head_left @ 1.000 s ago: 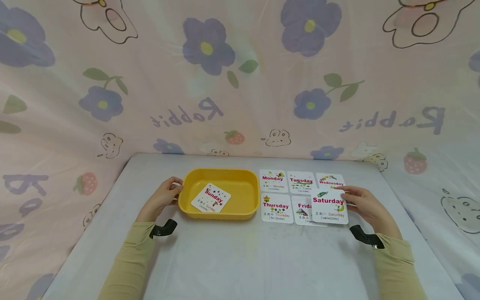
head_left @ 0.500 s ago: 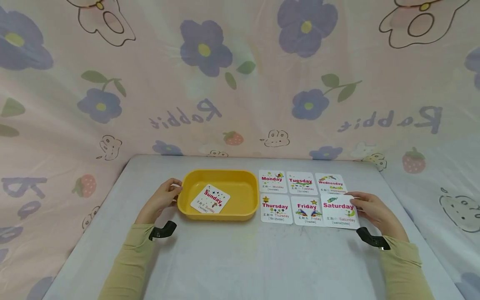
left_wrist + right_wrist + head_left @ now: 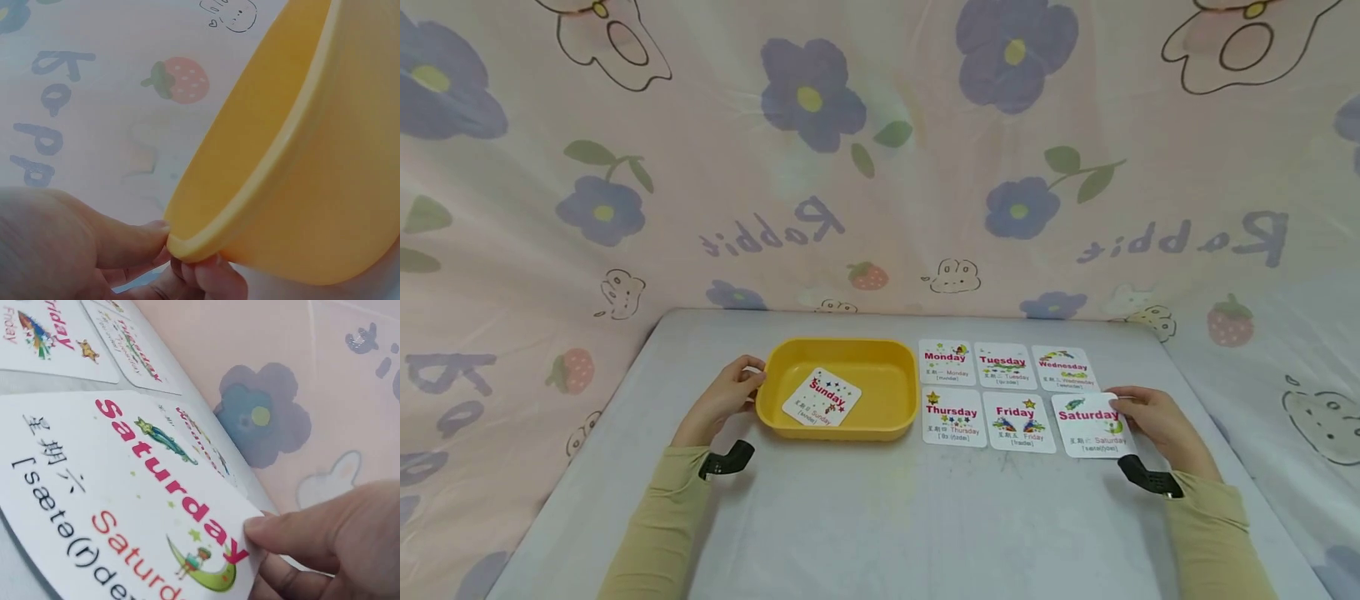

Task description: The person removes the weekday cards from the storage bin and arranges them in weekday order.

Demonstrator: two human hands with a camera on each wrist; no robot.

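My left hand (image 3: 722,402) pinches the left rim of a yellow tray (image 3: 838,432), thumb on top and fingers beneath in the left wrist view. Inside the tray a Sunday card (image 3: 822,397) lies at an angle. With thumb and fingers, my right hand (image 3: 1161,423) pinches the right edge of the Saturday card (image 3: 1092,426). That card is right of the Friday card (image 3: 1019,422) and below the Wednesday card (image 3: 1064,368); in the right wrist view it looks slightly tilted off the table.
Monday (image 3: 947,363), Tuesday (image 3: 1002,366) and Thursday (image 3: 954,417) cards lie flat beside the tray. The white table (image 3: 880,525) meets a patterned curtain (image 3: 910,192) at its back edge.
My right hand has carried the Saturday card rightward and slightly nearer, off the Friday card it overlapped. The left hand and tray hold their place.
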